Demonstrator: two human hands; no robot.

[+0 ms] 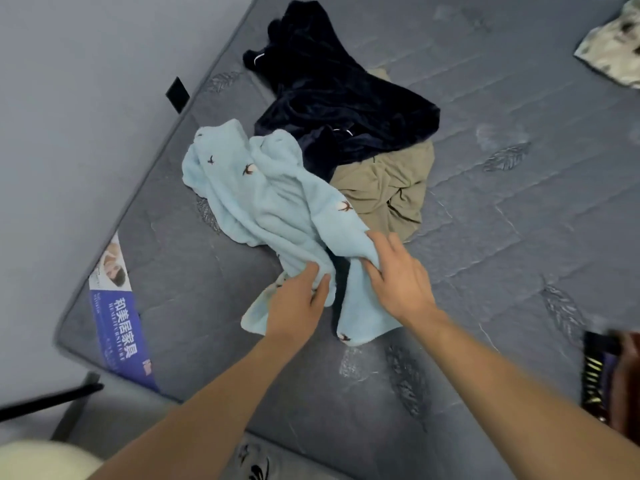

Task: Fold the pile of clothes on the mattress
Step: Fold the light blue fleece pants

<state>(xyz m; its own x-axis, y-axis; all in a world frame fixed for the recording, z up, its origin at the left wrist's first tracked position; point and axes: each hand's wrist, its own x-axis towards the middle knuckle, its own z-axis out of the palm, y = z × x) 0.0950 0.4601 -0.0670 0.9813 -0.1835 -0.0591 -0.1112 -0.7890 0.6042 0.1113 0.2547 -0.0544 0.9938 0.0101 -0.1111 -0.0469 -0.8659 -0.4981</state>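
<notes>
Both bare forearms are being stretched from the near edge of the grey quilted mattress [519,202] toward the pile. A light blue fleecy garment with small dark embroidered motifs [270,202] is being gripped at its near end: bunched cloth is being pinched by the left hand [298,299], while a fold beside it is being clutched under the curled fingers of the right hand [398,275]. The garment is being left draped toward the mattress's left edge, its far part lying against a dark navy plush garment [332,95] and a crumpled khaki cloth [388,192] near the middle.

Trouble is judged likely if it is lifted by these close-set grips: it would be raised as a twisted rope, not a flat sheet, and the navy piece could be dragged along. A pale patterned cloth [616,53] is being left apart at the far right corner.
</notes>
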